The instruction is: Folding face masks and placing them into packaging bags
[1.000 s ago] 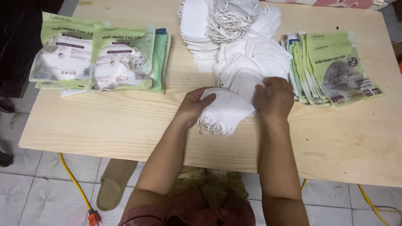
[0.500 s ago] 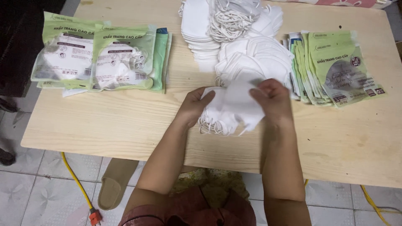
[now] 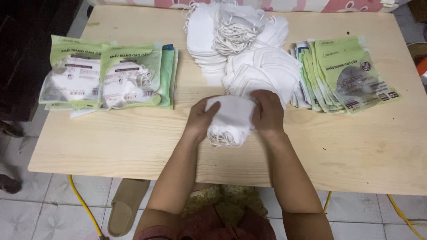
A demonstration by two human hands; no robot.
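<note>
A small stack of folded white face masks (image 3: 231, 120) rests on the wooden table (image 3: 133, 142), ear loops hanging toward me. My left hand (image 3: 200, 118) grips its left side and my right hand (image 3: 268, 113) grips its right side. Just behind them lies a loose heap of white masks (image 3: 262, 71), with a taller pile of masks (image 3: 202, 35) farther back.
Filled green mask packets (image 3: 106, 75) lie stacked at the table's left. Empty green packets (image 3: 347, 71) fan out at the right. Under the table are a tan slipper (image 3: 124, 204), a yellow cable (image 3: 82, 204) and tiled floor. A dark cabinet (image 3: 26, 44) stands at left.
Both hands drew the mask stack slightly together and squared it; the right hand came down from the stack's top onto its right side.
</note>
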